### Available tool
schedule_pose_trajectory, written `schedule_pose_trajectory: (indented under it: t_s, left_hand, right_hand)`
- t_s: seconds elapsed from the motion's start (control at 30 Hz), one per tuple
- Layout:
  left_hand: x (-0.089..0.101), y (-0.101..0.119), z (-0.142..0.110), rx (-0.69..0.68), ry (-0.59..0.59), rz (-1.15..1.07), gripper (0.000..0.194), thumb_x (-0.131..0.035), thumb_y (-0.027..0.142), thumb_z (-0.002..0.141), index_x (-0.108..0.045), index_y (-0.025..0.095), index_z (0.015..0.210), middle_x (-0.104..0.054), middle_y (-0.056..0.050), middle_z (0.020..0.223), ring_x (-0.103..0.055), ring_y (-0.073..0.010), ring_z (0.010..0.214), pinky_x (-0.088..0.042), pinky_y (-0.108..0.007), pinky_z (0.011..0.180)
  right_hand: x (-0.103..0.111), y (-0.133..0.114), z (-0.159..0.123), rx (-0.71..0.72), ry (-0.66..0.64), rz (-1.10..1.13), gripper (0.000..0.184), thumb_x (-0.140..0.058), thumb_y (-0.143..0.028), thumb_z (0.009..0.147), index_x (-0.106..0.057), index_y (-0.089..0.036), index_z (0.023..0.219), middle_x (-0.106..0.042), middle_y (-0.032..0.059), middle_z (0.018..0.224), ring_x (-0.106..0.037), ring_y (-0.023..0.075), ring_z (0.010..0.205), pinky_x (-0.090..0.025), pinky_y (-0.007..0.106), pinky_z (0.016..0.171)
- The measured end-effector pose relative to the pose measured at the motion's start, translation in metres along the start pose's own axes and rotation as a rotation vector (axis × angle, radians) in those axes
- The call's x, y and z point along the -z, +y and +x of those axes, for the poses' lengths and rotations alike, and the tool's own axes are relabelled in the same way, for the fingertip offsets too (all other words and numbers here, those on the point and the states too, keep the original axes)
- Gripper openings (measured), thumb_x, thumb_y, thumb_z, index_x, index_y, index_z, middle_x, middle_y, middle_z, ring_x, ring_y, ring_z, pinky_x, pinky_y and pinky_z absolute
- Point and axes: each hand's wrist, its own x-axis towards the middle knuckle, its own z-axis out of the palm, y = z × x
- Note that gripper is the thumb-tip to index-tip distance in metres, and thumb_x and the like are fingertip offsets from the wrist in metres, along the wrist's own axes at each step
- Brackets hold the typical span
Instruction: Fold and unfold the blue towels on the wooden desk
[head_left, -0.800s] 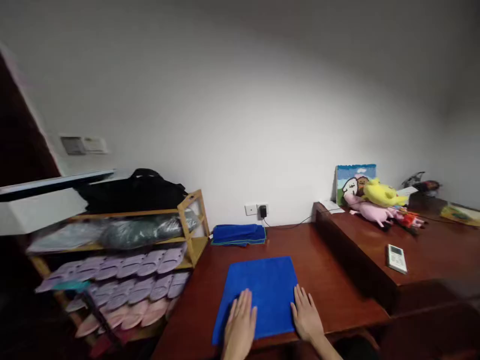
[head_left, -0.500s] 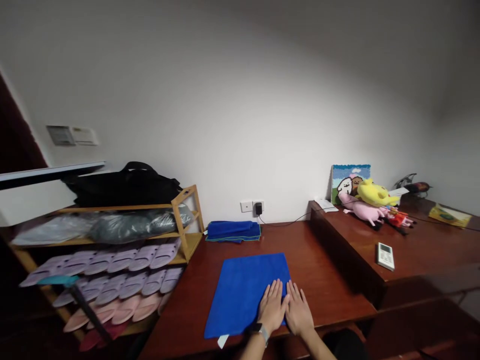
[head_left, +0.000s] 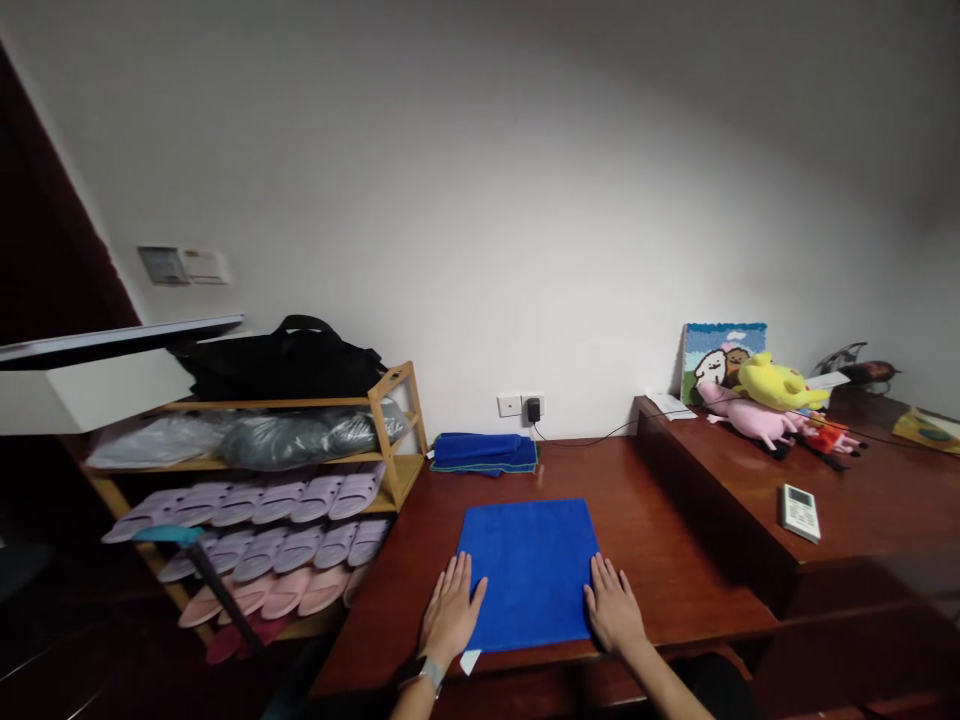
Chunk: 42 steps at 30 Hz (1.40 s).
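Observation:
A blue cloth (head_left: 531, 570) lies flat on the reddish-brown desk (head_left: 630, 520), with a small white tag (head_left: 470, 661) poking out at its near left corner. My left hand (head_left: 453, 610) rests palm down over the cloth's left edge, fingers stretched and thumb apart. Over the right edge lies my right hand (head_left: 613, 603), also flat, its fingers pointing away from me. Neither hand grips anything. Farther back, by the wall, sits a folded blue cloth stack (head_left: 484, 452) with a greenish trim.
Left of the desk stands a wooden shoe rack (head_left: 397, 480) with several purple slippers (head_left: 315, 497) and a black bag (head_left: 289, 362). On the raised surface at right are plush toys (head_left: 757, 415) and a white remote (head_left: 799, 514). A plugged-in charger (head_left: 533, 409) trails a cord.
My left hand first slid right across the cloth to meet my right hand, then moved back to the left edge. My right hand stays near the right edge. The view shifted slightly.

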Motion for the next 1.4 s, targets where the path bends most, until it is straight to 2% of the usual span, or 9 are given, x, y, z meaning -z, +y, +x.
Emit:
schedule_pose_trajectory:
  t_s: [0.27,0.5,0.57,0.67,0.8,0.9,1.03,1.27,1.4]
  left_hand:
    - [-0.003,0.006,-0.003,-0.025,0.047,-0.012,0.081,-0.019,0.064,0.104,-0.031,0.010,0.163,-0.028,-0.012,0.171,-0.025,-0.0272,0.160,-0.025,-0.049,0.130]
    - [0.003,0.005,-0.001,-0.041,0.035,0.050,0.082,-0.023,0.066,0.103,-0.035,0.010,0.162,-0.031,-0.012,0.170,-0.028,-0.0279,0.159,-0.021,-0.052,0.132]
    - [0.007,0.023,0.006,-0.064,0.071,0.053,0.081,-0.021,0.064,0.104,-0.036,0.009,0.162,-0.031,-0.014,0.170,-0.028,-0.0280,0.159,-0.020,-0.052,0.132]
    - [0.007,0.077,0.018,-0.173,0.100,-0.001,0.074,-0.015,0.056,0.107,-0.032,0.011,0.163,-0.030,-0.012,0.171,-0.027,-0.0258,0.160,-0.023,-0.050,0.132]
    - [-0.008,0.158,0.031,-0.432,-0.003,-0.096,0.071,-0.017,0.056,0.107,-0.026,0.016,0.166,-0.029,-0.008,0.173,-0.025,-0.0228,0.161,-0.023,-0.046,0.132]
    - [-0.020,0.184,0.037,-0.436,-0.081,-0.128,0.073,-0.014,0.057,0.107,-0.027,0.015,0.166,-0.030,-0.010,0.172,-0.024,-0.0230,0.161,-0.022,-0.046,0.133]
    - [-0.015,0.150,0.043,-0.337,-0.118,-0.104,0.079,-0.013,0.063,0.105,-0.028,0.014,0.165,-0.028,-0.010,0.172,-0.023,-0.0248,0.161,-0.020,-0.049,0.133]
    - [0.012,0.018,0.040,-0.031,-0.081,-0.017,0.079,-0.016,0.061,0.105,-0.027,0.012,0.165,-0.024,-0.011,0.173,-0.022,-0.0251,0.161,-0.020,-0.048,0.132]
    - [0.007,-0.010,0.033,-0.016,-0.012,-0.023,0.081,-0.019,0.064,0.105,-0.026,0.011,0.165,-0.023,-0.012,0.173,-0.023,-0.0257,0.161,-0.023,-0.047,0.132]
  right_hand:
    - [0.019,-0.005,0.047,0.002,0.008,0.029,0.067,-0.016,-0.038,0.105,-0.023,-0.009,0.166,-0.020,0.0057,0.174,-0.018,0.0248,0.161,-0.017,0.044,0.131]
    - [0.003,0.001,0.062,-0.020,0.017,0.041,0.068,-0.016,-0.043,0.106,-0.023,-0.012,0.166,-0.020,0.0054,0.173,-0.016,0.0224,0.161,-0.012,0.042,0.131]
    - [0.000,0.002,0.062,-0.019,0.021,0.050,0.068,-0.016,-0.044,0.106,-0.023,-0.013,0.166,-0.019,0.0042,0.173,-0.015,0.0220,0.161,-0.012,0.042,0.131]
    - [0.002,0.002,0.061,-0.007,0.030,0.070,0.067,-0.015,-0.043,0.106,-0.017,-0.016,0.167,-0.015,0.0008,0.174,-0.012,0.0208,0.162,-0.012,0.042,0.131]
    - [0.008,0.002,0.060,0.017,0.006,0.065,0.067,-0.017,-0.040,0.105,-0.020,-0.015,0.167,-0.019,0.0023,0.173,-0.013,0.0220,0.162,-0.012,0.045,0.131]
    - [0.008,0.002,0.060,0.034,-0.002,0.050,0.067,-0.018,-0.039,0.104,-0.022,-0.013,0.166,-0.020,0.0037,0.173,-0.014,0.0234,0.162,-0.012,0.046,0.131]
    - [0.004,0.003,0.061,0.018,0.012,0.073,0.067,-0.017,-0.040,0.105,-0.023,-0.015,0.167,-0.021,0.0033,0.173,-0.017,0.0229,0.161,-0.013,0.046,0.131]
    - [0.002,0.003,0.061,0.008,0.026,0.065,0.068,-0.016,-0.042,0.105,-0.023,-0.014,0.166,-0.021,0.0033,0.173,-0.016,0.0229,0.161,-0.012,0.045,0.131]
    - [0.002,0.002,0.061,-0.007,0.001,0.046,0.068,-0.017,-0.042,0.105,-0.021,-0.013,0.166,-0.020,0.0028,0.173,-0.016,0.0225,0.161,-0.012,0.045,0.131]
